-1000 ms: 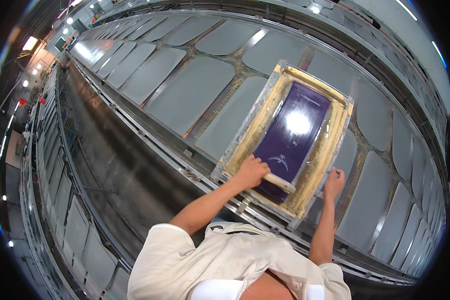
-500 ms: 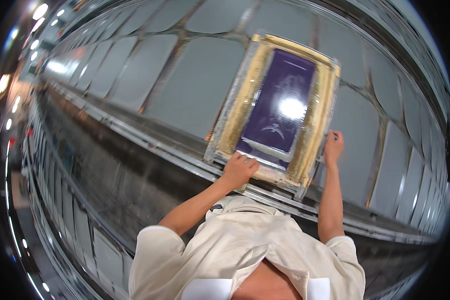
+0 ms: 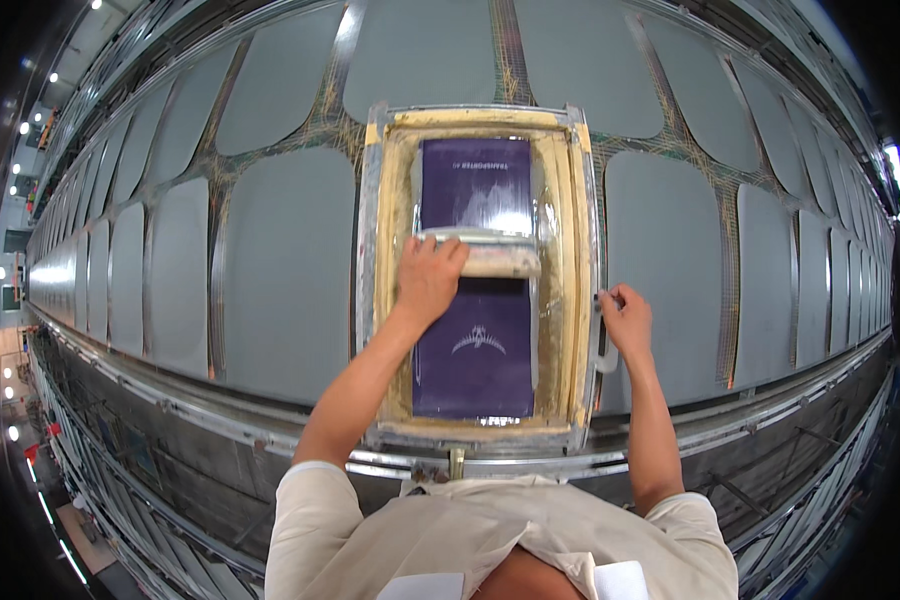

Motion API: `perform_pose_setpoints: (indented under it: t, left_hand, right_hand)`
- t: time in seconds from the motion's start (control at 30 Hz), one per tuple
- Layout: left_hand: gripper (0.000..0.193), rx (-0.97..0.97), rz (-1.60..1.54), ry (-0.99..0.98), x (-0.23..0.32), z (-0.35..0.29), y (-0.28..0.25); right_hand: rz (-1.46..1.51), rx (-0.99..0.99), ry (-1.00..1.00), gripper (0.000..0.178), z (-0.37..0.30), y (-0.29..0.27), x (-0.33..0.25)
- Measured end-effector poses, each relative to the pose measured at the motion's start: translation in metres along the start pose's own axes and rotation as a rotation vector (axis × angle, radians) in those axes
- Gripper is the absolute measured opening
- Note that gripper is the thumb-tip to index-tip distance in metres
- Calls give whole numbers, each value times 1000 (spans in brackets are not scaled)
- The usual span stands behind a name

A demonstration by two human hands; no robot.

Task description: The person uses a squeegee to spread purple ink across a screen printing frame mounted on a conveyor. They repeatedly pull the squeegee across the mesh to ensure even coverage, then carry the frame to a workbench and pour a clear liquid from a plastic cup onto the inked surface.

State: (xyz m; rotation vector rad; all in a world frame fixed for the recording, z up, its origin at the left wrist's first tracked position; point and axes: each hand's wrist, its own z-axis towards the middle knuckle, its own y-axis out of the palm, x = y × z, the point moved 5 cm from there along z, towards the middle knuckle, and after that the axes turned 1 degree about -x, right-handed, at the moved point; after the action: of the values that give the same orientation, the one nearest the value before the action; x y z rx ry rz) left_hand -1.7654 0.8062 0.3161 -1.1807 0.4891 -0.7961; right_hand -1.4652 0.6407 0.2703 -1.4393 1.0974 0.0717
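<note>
In front of me a screen-printing frame (image 3: 585, 380) with yellowish inner borders lies over grey panels. Its purple mesh area (image 3: 470, 390) carries a pale wing-shaped mark near me and light lettering at the far end. My left hand (image 3: 430, 278) grips the left end of a squeegee (image 3: 500, 262), which spans the purple area crosswise around its middle. Outside the frame's right side, my right hand (image 3: 626, 318) is closed, fingers curled against a small dark part at the frame's edge; what it pinches is mostly hidden.
Rows of grey rounded panels (image 3: 280, 280) cover the long table to both sides and beyond the frame. A metal rail (image 3: 240, 435) runs along the table's near edge, just before my body. Further racks of panels stand at lower left.
My left hand and the squeegee have moved from the frame's near end to its middle. My right hand stays by the right side. The view has turned, so the frame now looks straight.
</note>
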Motion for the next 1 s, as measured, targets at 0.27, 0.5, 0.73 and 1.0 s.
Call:
perform_pose_setpoints:
  t: [0.27, 0.5, 0.73, 1.0]
  left_hand:
    - [25, -41, -104, -16, -83, 166, 14]
    - [33, -289, -105, -132, -111, 219, 25]
    - [32, -316, -48, -150, -96, 180, 22]
    - [16, -305, -153, -106, -2, 12, -16]
  right_hand:
    - [20, 183, -747, 46, 125, -36, -162]
    - [-474, -261, -724, 38, 230, 27, -260]
    - [-378, -227, -780, 31, 204, 52, -238]
    - [-381, -251, -840, 24, 26, 67, -167]
